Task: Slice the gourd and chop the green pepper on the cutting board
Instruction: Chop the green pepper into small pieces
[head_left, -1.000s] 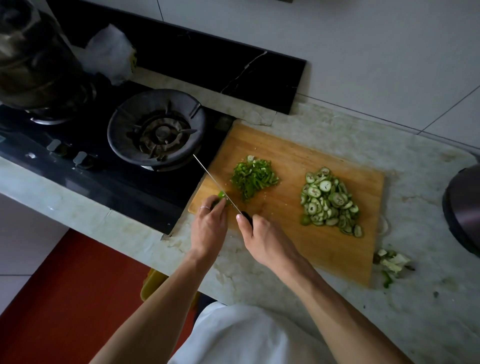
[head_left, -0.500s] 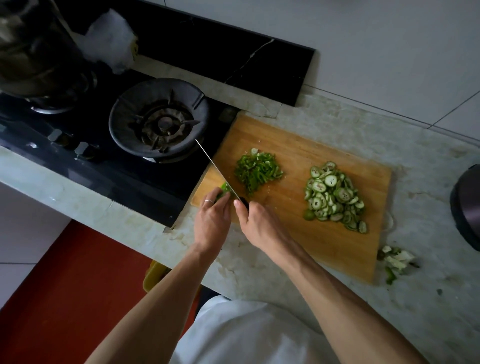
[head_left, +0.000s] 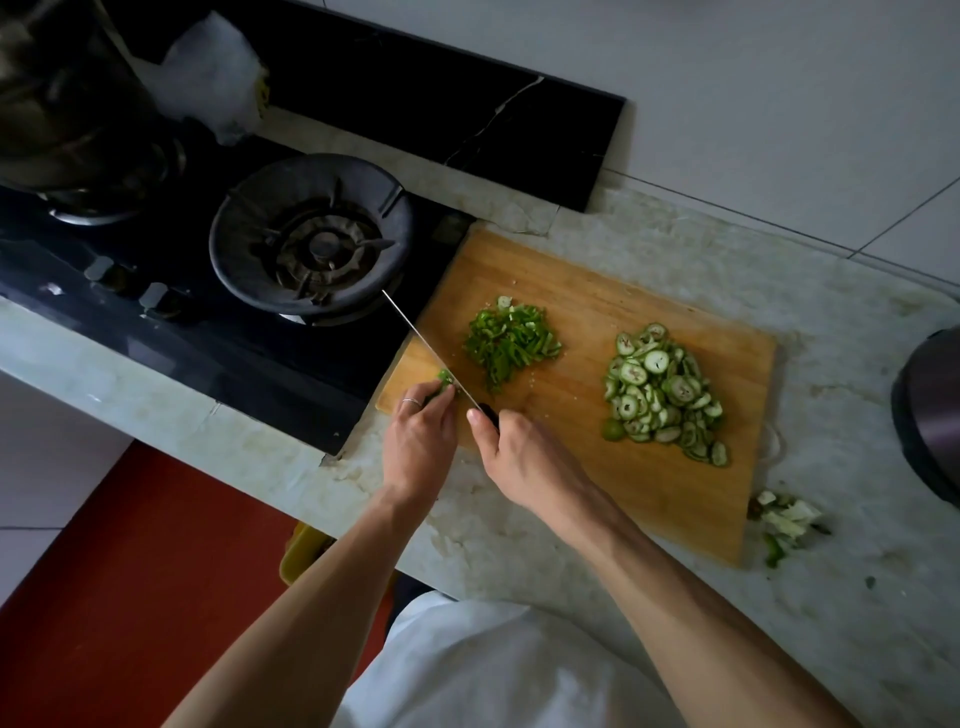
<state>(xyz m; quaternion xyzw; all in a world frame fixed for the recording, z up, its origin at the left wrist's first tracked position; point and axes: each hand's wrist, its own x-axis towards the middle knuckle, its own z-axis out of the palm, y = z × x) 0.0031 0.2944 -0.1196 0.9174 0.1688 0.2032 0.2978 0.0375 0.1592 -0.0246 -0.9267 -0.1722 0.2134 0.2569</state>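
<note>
The left hand (head_left: 421, 441) pinches the last small stub of green pepper (head_left: 445, 378) at the near left corner of the cutting board (head_left: 649, 483), fingertips curled onto it. Right beside it, the right hand (head_left: 524, 457) grips the knife (head_left: 431, 349) handle, blade angled away over the stub. Beyond the hands lies the chopped pepper pile (head_left: 509, 343); further right, well clear of both hands, the gourd slices (head_left: 662, 389) lie heaped. Gourd looks finished; the pepper seems nearly so, though the stub is mostly hidden.
</note>
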